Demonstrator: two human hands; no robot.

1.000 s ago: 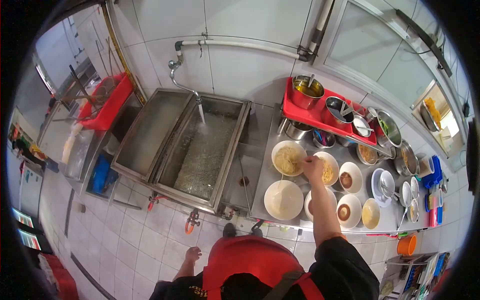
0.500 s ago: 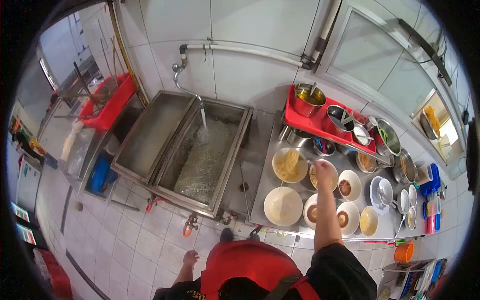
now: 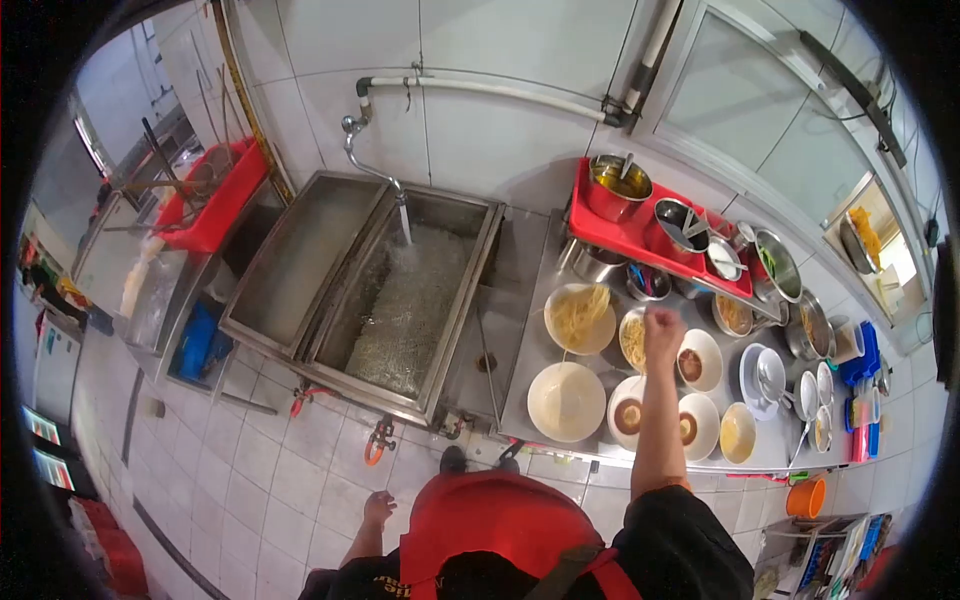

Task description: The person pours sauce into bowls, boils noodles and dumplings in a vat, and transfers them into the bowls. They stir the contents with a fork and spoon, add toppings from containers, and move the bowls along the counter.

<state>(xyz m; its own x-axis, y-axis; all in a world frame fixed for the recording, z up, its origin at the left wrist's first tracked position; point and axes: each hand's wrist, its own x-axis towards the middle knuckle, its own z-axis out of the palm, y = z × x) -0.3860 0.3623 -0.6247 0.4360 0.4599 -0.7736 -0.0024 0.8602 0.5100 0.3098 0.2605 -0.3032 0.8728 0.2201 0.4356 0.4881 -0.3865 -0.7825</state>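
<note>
My right hand (image 3: 664,338) is closed above the bowls on the metal counter; whatever its fingers hold is hidden. Just left of it, a bowl of noodles (image 3: 632,340) is partly covered by the hand. Farther left, pale noodles (image 3: 578,318) are heaped in a white bowl, with an almost bare bowl (image 3: 566,402) in front. To the right of my hand stands a bowl with brown topping (image 3: 699,361). Bowls with brown contents (image 3: 628,415) flank my forearm. My left hand (image 3: 379,508) hangs low over the floor, fingers loosely apart, holding nothing.
A red tray (image 3: 640,240) with metal pots runs along the counter's back. Left of the counter, a tap pours into a metal sink (image 3: 470,300). A red basin (image 3: 240,190) stands farther left. White plates (image 3: 750,385) and ladles lie to the right.
My right hand has moved slightly right and away from me, uncovering more of the noodle bowl. Noodles in the upper-left bowl now reach farther toward its upper right rim.
</note>
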